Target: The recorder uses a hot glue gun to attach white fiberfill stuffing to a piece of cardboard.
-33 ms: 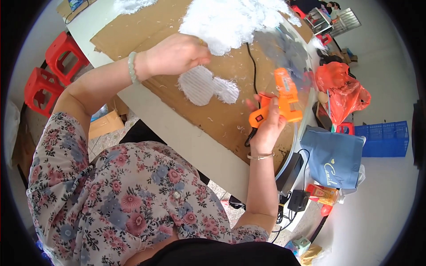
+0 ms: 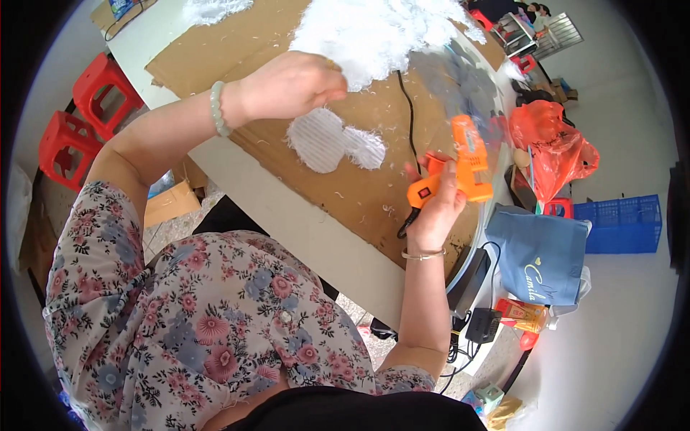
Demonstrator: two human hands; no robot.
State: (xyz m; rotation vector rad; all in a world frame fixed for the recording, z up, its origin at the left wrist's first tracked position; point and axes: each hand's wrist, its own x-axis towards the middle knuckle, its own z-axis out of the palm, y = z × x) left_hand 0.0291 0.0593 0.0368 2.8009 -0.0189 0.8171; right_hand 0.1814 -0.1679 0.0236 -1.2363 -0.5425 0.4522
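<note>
Slightly rightward since the earlier frame, both hands have shifted. Over the right end of a cardboard sheet (image 2: 374, 197), the right hand (image 2: 437, 217) is wrapped around an orange glue gun (image 2: 471, 172). The left hand (image 2: 298, 85) curls above the sheet's middle; whether it pinches anything, I cannot tell. Just beside it, a fuzzy-edged white cut-out (image 2: 316, 140) lies on the sheet, with white fluff (image 2: 366, 43) heaped at the far side. Beneath is a pale table (image 2: 287, 224). Red stools (image 2: 97, 79) stand left of the sheet; right, a blue bag (image 2: 535, 248) and blue crate (image 2: 619, 224).

Floral short-sleeved blouse (image 2: 215, 309), green bead bracelet (image 2: 216, 108), silver bangle (image 2: 424, 256)
</note>
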